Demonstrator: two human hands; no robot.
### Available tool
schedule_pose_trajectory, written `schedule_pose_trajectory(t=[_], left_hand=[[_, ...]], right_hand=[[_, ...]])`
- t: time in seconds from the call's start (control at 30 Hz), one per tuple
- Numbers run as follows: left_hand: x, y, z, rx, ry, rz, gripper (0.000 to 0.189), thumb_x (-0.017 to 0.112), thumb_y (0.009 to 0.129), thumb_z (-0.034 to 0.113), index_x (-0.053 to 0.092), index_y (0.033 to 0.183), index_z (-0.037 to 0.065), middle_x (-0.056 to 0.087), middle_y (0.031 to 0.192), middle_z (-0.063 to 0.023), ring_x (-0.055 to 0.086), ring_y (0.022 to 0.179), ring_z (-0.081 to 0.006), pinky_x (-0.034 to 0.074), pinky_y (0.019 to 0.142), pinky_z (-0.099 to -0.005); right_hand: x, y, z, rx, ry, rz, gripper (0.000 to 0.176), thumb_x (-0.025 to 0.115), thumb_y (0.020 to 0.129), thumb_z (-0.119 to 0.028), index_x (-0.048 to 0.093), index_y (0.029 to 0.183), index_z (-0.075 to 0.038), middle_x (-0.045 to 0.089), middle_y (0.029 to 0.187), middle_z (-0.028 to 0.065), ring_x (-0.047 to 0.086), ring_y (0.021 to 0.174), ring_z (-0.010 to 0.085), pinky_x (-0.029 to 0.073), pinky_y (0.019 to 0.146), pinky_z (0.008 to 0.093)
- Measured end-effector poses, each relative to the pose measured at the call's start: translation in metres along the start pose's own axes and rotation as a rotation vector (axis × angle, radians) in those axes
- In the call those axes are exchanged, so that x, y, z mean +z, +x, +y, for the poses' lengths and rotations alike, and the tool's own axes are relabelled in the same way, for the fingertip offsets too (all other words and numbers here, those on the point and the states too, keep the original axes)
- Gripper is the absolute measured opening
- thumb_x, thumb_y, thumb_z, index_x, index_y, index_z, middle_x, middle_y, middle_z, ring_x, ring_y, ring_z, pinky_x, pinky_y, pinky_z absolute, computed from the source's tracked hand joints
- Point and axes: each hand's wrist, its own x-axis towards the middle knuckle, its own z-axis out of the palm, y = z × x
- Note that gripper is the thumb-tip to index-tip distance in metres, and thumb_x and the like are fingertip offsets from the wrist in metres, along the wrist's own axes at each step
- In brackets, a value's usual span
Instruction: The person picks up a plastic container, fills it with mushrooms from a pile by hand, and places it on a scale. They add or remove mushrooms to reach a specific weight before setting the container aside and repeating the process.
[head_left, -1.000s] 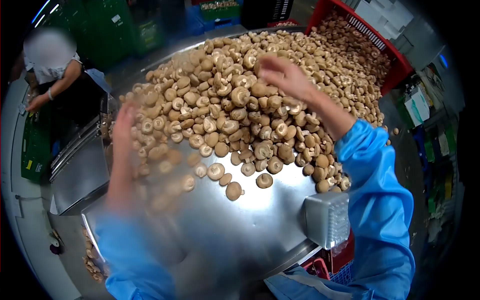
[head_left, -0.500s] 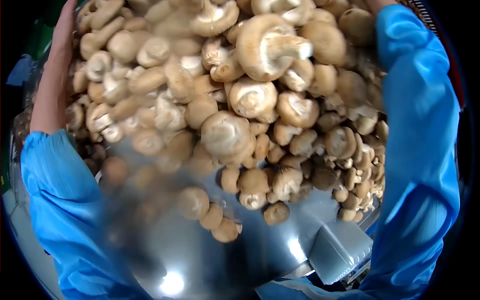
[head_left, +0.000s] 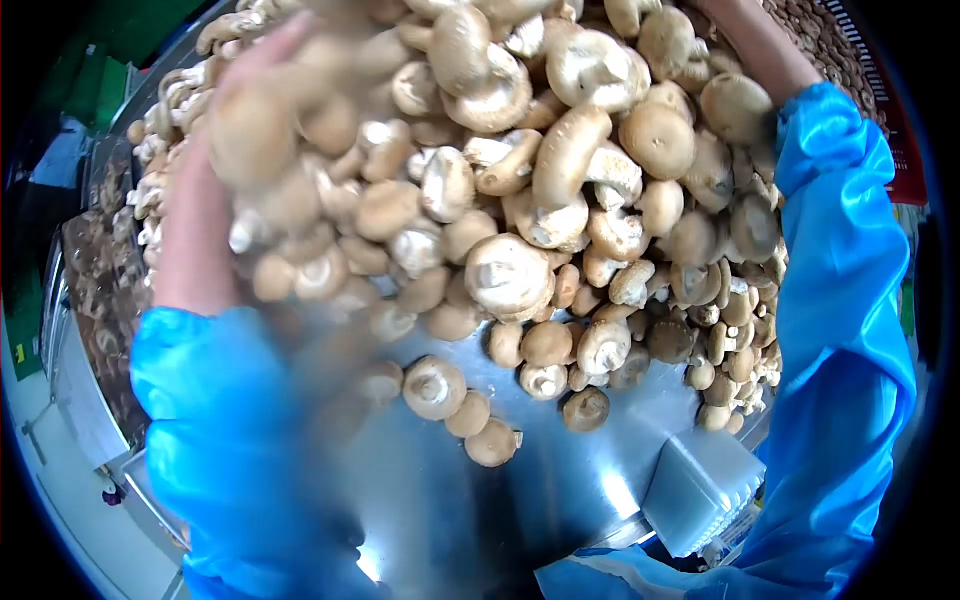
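Note:
A large heap of brown-capped shiitake mushrooms covers the upper middle of the metal table. My left hand reaches along the heap's left side, against mushrooms; its fingers are smeared by motion and partly covered. At the upper right, my right wrist extends beside the heap, with the fingers out of sight past the top edge. Blue sleeves cover both forearms. Some mushrooms near the left hand are blurred. A short row of mushrooms lies on bare metal at the heap's near side.
A stack of clear plastic trays stands at the near right, beside my right sleeve. Smaller mushrooms are piled along the right. A red basket holding mushrooms is at the far right. More mushrooms lie beyond my left arm.
My left arm has moved right, and nearby mushrooms have shifted with it. More of the table's left side now shows. The view has shifted slightly; the right arm stays beside the heap.

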Motion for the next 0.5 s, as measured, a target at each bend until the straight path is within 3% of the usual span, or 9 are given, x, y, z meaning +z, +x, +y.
schedule_pose_trajectory(t=[0.07, 0.1, 0.17, 0.2, 0.23, 0.3, 0.37, 0.4, 0.5], left_hand=[[0.019, -0.017, 0.006, -0.004, -0.066, 0.096, 0.056, 0.059, 0.093, 0.036, 0.051, 0.137, 0.001, 0.055, 0.135, -0.0102, 0.053, 0.120, -0.0211, 0.040, 0.105, -0.0327], [0.048, -0.023, 0.034, -0.210, -0.222, 0.196, 0.061, 0.059, 0.092, 0.041, 0.051, 0.137, 0.000, 0.054, 0.136, -0.0126, 0.052, 0.123, -0.0231, 0.039, 0.107, -0.0341], [0.050, -0.027, 0.027, -0.155, 0.123, 0.191, 0.070, 0.057, 0.090, 0.053, 0.051, 0.137, 0.001, 0.054, 0.135, -0.0117, 0.049, 0.124, -0.0219, 0.037, 0.106, -0.0350], [0.060, -0.045, 0.029, -0.212, -0.012, 0.247, 0.078, 0.059, 0.086, 0.059, 0.052, 0.135, -0.001, 0.049, 0.142, -0.0176, 0.045, 0.131, -0.0291, 0.035, 0.109, -0.0395], [0.059, -0.048, 0.006, -0.202, -0.061, 0.224, 0.072, 0.060, 0.086, 0.055, 0.056, 0.132, 0.000, 0.056, 0.136, -0.0170, 0.049, 0.128, -0.0267, 0.037, 0.108, -0.0370], [0.078, -0.075, 0.007, -0.137, -0.084, 0.154, 0.065, 0.061, 0.087, 0.051, 0.061, 0.127, -0.001, 0.065, 0.122, -0.0136, 0.057, 0.117, -0.0234, 0.040, 0.103, -0.0333], [0.094, -0.105, 0.018, -0.146, -0.033, 0.085, 0.060, 0.063, 0.086, 0.048, 0.064, 0.121, -0.001, 0.069, 0.110, -0.0091, 0.062, 0.106, -0.0201, 0.043, 0.098, -0.0308], [0.109, -0.120, 0.044, -0.055, -0.105, 0.102, 0.061, 0.063, 0.087, 0.046, 0.061, 0.123, -0.003, 0.068, 0.108, -0.0100, 0.062, 0.102, -0.0199, 0.044, 0.096, -0.0318], [0.144, -0.160, 0.009, -0.107, -0.067, 0.219, 0.064, 0.065, 0.085, 0.041, 0.054, 0.130, -0.003, 0.060, 0.123, -0.0170, 0.055, 0.114, -0.0225, 0.041, 0.101, -0.0334]], right_hand=[[0.010, -0.012, 0.001, 0.005, 0.033, -0.052, 0.065, 0.059, 0.090, -0.050, 0.052, 0.135, -0.003, 0.059, 0.128, 0.0123, 0.057, 0.115, 0.0210, 0.046, 0.098, 0.0351], [0.013, -0.021, 0.002, 0.004, 0.045, -0.077, 0.065, 0.058, 0.090, -0.050, 0.052, 0.134, -0.004, 0.060, 0.127, 0.0119, 0.058, 0.115, 0.0207, 0.046, 0.098, 0.0351], [0.024, -0.039, 0.003, -0.004, 0.089, -0.116, 0.064, 0.058, 0.090, -0.051, 0.053, 0.134, -0.004, 0.060, 0.126, 0.0111, 0.058, 0.113, 0.0200, 0.046, 0.098, 0.0351], [0.031, -0.052, 0.001, -0.021, 0.120, -0.133, 0.064, 0.058, 0.090, -0.051, 0.054, 0.133, -0.005, 0.061, 0.126, 0.0107, 0.059, 0.113, 0.0197, 0.046, 0.098, 0.0351], [0.037, -0.075, -0.015, 0.017, 0.179, -0.100, 0.056, 0.057, 0.091, -0.046, 0.058, 0.128, -0.004, 0.063, 0.121, 0.0059, 0.057, 0.110, 0.0145, 0.043, 0.097, 0.0307], [0.042, -0.087, -0.011, -0.070, 0.049, -0.254, 0.055, 0.059, 0.091, -0.042, 0.056, 0.130, -0.003, 0.063, 0.121, 0.0064, 0.057, 0.112, 0.0161, 0.043, 0.099, 0.0313], [0.056, -0.113, -0.012, 0.024, 0.218, -0.271, 0.057, 0.065, 0.086, -0.036, 0.054, 0.132, -0.003, 0.063, 0.121, 0.0080, 0.056, 0.116, 0.0180, 0.041, 0.104, 0.0321], [0.064, -0.124, -0.017, -0.072, 0.292, -0.264, 0.059, 0.066, 0.085, -0.036, 0.054, 0.133, -0.004, 0.062, 0.124, 0.0082, 0.055, 0.118, 0.0183, 0.040, 0.106, 0.0328], [0.075, -0.154, -0.026, -0.235, 0.252, -0.278, 0.062, 0.065, 0.082, -0.037, 0.052, 0.135, -0.008, 0.052, 0.135, 0.0106, 0.046, 0.129, 0.0243, 0.033, 0.112, 0.0377]])
